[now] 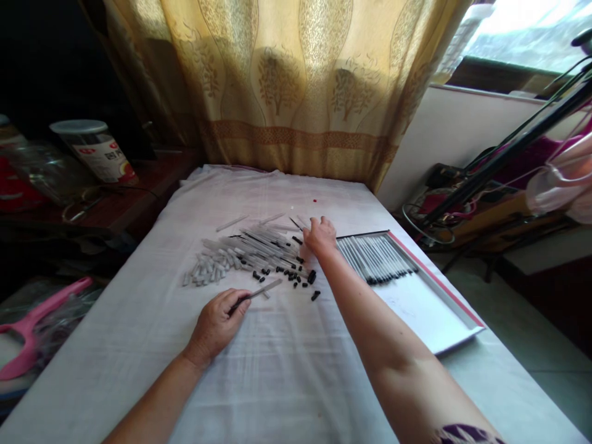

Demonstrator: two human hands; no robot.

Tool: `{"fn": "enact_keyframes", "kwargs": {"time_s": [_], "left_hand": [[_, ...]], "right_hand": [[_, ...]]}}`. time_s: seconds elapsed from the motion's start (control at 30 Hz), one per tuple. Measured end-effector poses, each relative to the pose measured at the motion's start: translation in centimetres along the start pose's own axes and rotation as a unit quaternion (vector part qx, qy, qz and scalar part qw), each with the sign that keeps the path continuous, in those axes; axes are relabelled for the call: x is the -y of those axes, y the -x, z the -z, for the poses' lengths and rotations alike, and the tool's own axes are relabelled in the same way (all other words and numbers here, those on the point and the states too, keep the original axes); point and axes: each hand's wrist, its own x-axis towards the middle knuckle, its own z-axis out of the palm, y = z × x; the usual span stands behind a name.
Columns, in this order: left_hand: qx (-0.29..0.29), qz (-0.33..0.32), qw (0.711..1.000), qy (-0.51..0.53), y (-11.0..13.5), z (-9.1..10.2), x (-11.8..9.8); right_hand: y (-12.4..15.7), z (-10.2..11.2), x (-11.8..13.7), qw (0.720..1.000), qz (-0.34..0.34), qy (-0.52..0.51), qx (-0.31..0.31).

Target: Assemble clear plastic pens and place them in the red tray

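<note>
My left hand (pixel 221 320) is closed around a slim pen barrel (pixel 266 288), dark at the hand and greyish toward its free end. Farther back, my right hand (pixel 320 235) has its fingers curled down at the right of the pile; a thin dark-tipped stick (pixel 296 223) reaches to its thumb, and the grip itself is hidden. Between the hands lies a heap of clear pen tubes (pixel 259 243). Small black plugs (pixel 292 274) are scattered in front of it, and short whitish caps (pixel 210 266) are piled at its left.
A shallow box lid (pixel 444 308) on the right holds a row of black-ended pens (pixel 377 258). White cloth (pixel 277 382) covers the table. A lidded jar (pixel 99 151) stands on a dark cabinet at left, above a pink-handled item (pixel 37 320). A curtain (pixel 287 92) hangs behind.
</note>
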Motion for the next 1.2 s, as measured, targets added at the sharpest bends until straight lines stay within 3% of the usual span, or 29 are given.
{"fn": "enact_keyframes", "kwargs": {"time_s": [0.17,0.37,0.53,0.77,1.03,1.2], "left_hand": [[-0.037,0.111,0.992,0.038,0.1,-0.2,0.6],[-0.033,0.194,0.972,0.131,0.0,-0.4,0.9],[-0.046,0.197,0.968,0.146,-0.1,-0.5,1.0],[-0.067,0.188,0.969,0.148,0.0,-1.0,2.1],[-0.07,0.164,0.983,0.046,-0.4,-0.6,1.2],[-0.083,0.153,0.985,-0.021,-0.2,-0.1,0.5]], "right_hand": [[-3.0,0.1,0.4,0.993,-0.067,0.052,0.079],[-1.0,-1.9,3.2,0.991,0.052,0.036,0.122],[1.9,-3.2,5.5,0.986,0.101,0.034,0.13],[6.9,-2.7,7.1,0.98,0.143,0.057,0.128],[12.3,-2.5,8.9,0.978,0.17,0.022,0.119],[13.6,-1.2,8.6,0.968,0.207,-0.046,0.134]]}}
